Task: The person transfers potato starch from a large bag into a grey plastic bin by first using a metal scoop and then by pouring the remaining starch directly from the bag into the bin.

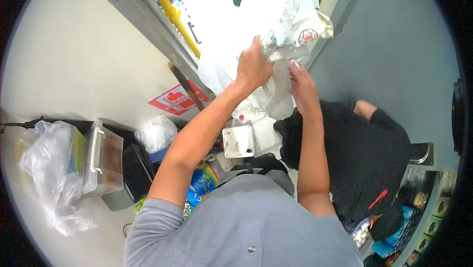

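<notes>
Both my arms reach forward at a doorway. My left hand [253, 67] is closed in a fist around the gathered part of a translucent white plastic bag [279, 89]. The bag's upper part spreads out beyond the fist, and a loose end hangs below it. At the bag's right side is my right hand [305, 91], its fingers stretched upward with the fingertips beside the plastic. A cream-coloured bag [315, 29] with a round dark print shows just beyond, among the white plastic.
A person in black [367, 153] crouches close on my right, by the grey door [394, 55]. On the left are a clear storage box [106, 158] and a bundle of plastic bags [54, 168]. A white square container [238, 142] sits below my arms. Eggs [362, 232] show at lower right.
</notes>
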Motion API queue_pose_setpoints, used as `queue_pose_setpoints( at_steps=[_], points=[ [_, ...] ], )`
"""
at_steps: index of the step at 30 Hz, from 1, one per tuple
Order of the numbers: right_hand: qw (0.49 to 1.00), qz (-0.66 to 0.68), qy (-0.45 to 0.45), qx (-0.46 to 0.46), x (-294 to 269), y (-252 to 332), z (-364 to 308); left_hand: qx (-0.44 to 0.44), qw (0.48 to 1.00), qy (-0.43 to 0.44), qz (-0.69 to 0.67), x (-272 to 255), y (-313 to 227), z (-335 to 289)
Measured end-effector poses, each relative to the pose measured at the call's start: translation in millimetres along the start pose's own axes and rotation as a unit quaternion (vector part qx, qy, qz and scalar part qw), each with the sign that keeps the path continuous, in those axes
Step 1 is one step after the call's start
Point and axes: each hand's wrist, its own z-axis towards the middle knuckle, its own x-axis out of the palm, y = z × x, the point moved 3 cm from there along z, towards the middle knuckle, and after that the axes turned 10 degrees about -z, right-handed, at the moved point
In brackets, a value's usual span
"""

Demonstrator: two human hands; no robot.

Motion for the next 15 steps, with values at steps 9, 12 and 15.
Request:
queue_pose_setpoints(
  at_steps=[9, 12, 15],
  points=[
    [0.921, 0.327, 0.211, -0.026, 0.9, 28.3, 160.8, 0.044, 0.979, 0.160, 0.117, 41.7, 45.6, 64.2],
    [0.921, 0.334, 0.198, -0.011, 10.9, 11.5, 203.5, 0.050, 0.974, 0.174, 0.135, 51.9, 82.4, 81.2],
    [0.938, 0.239, 0.233, -0.096, 10.5, -36.6, 281.8, 0.033, 0.965, 0.212, 0.150, 68.0, 129.5, 94.5]
  ],
)
